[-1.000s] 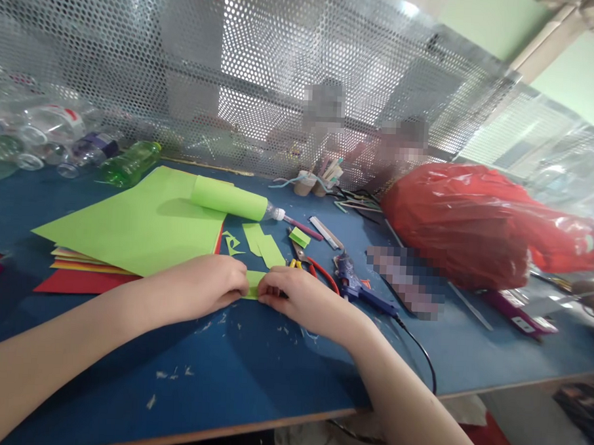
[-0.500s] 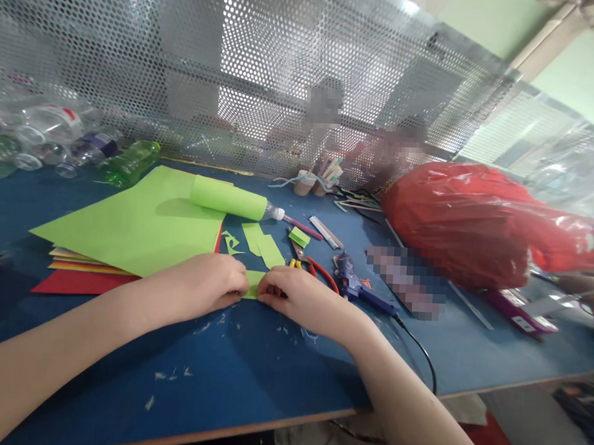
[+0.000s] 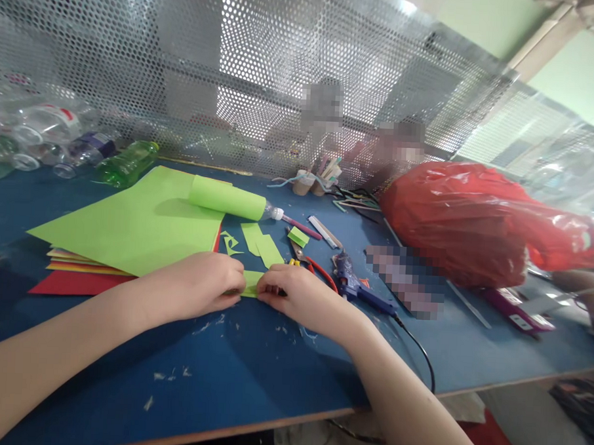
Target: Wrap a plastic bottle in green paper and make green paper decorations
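Note:
A small green paper piece point(image 3: 251, 283) lies on the blue table between my two hands. My left hand point(image 3: 215, 284) grips its left end with curled fingers, and my right hand point(image 3: 287, 289) pinches its right end. Just behind are two green paper strips point(image 3: 270, 250) and a thin green scrap point(image 3: 232, 244). Red-handled scissors point(image 3: 319, 273) lie beyond my right hand, with a folded green piece point(image 3: 298, 236) by their blades. A bottle wrapped in green paper point(image 3: 229, 198) rests on a stack of coloured sheets point(image 3: 139, 225).
A blue glue gun point(image 3: 360, 287) with a black cord is right of the scissors. Plastic bottles point(image 3: 127, 164) lie at the back left. A big red bag point(image 3: 464, 220) fills the right back. Another person's hand point(image 3: 577, 287) shows at the far right. The table edge point(image 3: 248, 430) is near.

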The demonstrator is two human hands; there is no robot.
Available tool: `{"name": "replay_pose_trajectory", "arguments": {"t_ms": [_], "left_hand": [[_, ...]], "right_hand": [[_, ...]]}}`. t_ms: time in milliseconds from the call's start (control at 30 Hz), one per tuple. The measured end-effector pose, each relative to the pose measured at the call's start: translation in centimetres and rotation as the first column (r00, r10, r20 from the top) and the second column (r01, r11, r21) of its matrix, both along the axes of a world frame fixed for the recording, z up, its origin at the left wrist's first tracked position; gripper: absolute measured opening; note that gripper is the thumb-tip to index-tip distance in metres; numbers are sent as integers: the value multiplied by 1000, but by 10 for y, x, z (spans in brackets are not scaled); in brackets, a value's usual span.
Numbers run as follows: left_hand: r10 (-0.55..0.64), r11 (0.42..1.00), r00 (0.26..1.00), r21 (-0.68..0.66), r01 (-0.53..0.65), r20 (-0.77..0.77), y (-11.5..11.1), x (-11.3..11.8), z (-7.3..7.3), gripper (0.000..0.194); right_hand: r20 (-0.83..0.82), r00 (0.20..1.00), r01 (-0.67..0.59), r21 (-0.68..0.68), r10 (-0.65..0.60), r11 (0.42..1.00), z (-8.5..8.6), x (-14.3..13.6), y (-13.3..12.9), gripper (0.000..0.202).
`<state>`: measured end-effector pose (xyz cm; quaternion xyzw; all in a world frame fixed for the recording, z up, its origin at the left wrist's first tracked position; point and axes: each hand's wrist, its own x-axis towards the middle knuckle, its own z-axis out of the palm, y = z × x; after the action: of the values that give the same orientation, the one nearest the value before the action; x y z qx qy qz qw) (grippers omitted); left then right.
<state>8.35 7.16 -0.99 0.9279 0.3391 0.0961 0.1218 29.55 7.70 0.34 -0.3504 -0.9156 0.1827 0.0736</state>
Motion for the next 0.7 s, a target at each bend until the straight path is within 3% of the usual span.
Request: {"name": "replay_pose_trajectory", "arguments": {"t_ms": [267, 500, 700], "left_hand": [[21, 1000, 1000, 1, -20, -12, 0, 2, 0, 23], [21, 988, 997, 151, -9, -79, -6, 5, 4, 24], [-7, 994, 998, 111, 14, -58, -2, 3, 2, 24]], "right_hand": [[10, 1000, 6, 27, -6, 1000, -1, 0, 0, 11], [-2, 1000, 19, 27, -19, 999, -4, 0, 0, 11], [-2, 1000, 24, 26, -24, 999, -4, 1, 0, 11]]}}
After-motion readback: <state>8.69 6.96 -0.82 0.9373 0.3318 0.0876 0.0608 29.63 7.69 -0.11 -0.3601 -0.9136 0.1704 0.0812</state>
